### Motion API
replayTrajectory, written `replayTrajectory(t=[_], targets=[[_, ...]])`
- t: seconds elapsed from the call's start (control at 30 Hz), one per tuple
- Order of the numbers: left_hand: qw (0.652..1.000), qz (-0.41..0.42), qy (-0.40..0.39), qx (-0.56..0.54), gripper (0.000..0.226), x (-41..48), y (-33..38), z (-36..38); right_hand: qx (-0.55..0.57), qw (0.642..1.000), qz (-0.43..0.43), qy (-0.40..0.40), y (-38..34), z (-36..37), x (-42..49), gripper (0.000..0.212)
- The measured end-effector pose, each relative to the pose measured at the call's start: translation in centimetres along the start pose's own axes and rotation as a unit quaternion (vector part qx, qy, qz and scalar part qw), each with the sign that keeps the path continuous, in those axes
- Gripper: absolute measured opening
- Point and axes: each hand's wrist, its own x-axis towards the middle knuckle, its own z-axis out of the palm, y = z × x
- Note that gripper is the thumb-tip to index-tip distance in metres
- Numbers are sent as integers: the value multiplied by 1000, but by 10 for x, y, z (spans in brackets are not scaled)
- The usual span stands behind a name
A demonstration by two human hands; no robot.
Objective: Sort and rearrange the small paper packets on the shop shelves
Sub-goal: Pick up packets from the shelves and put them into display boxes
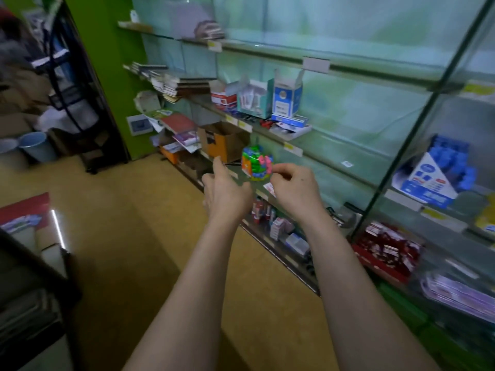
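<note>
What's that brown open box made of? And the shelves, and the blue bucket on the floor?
The brown box looks like matte cardboard: folded flaps, dull tan sides. The shelves seem glass: greenish, see-through, shiny. The blue bucket is probably smooth plastic, though blurry.

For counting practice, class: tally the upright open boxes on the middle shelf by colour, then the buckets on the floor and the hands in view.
Red-and-white box: 1
Teal box: 1
Blue-and-white box: 1
Pale blue buckets: 2
Hands, left hand and right hand: 2
Total: 7
</note>
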Motion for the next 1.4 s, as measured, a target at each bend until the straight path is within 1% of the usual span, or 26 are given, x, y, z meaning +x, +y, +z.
replayTrajectory(t=[0.17, 0.27, 0.43, 0.57, 0.7, 0.87, 1.13, 1.27, 1.4], targets=[[1000, -5, 28, 7, 81, 49, -32, -61, 5, 999, -12, -45, -39, 79, 12, 32], [999, -11, 37, 11, 81, 76, -47, -91, 5, 998, -20, -55, -58, 116, 20, 34], [998, -19, 54, 14, 82, 113, -67, -132, 4, 996, -24, -82, -84, 167, 32, 35], [997, -36, 69, 5, 82, 142, -81, -151, 2, 994, -32, -100, -100, 197, 47, 34], [995, -60, 83, 3, 85, 177, -91, -160, -8, 992, -46, -118, -108, 228, 74, 32], [994, -57, 88, 9, 82, 232, -94, -162, 10, 991, -28, -129, -114, 267, 122, 31], [992, -54, 105, 34, 84, 356, -80, -159, 22, 990, -46, -134, -133, 316, 231, 30], [993, -48, 102, 34, 80, 418, -66, -148, 29, 990, -55, -125, -139, 332, 292, 30], [993, -44, 101, 36, 84, 469, -57, -134, 39, 991, -47, -119, -138, 347, 342, 27]])
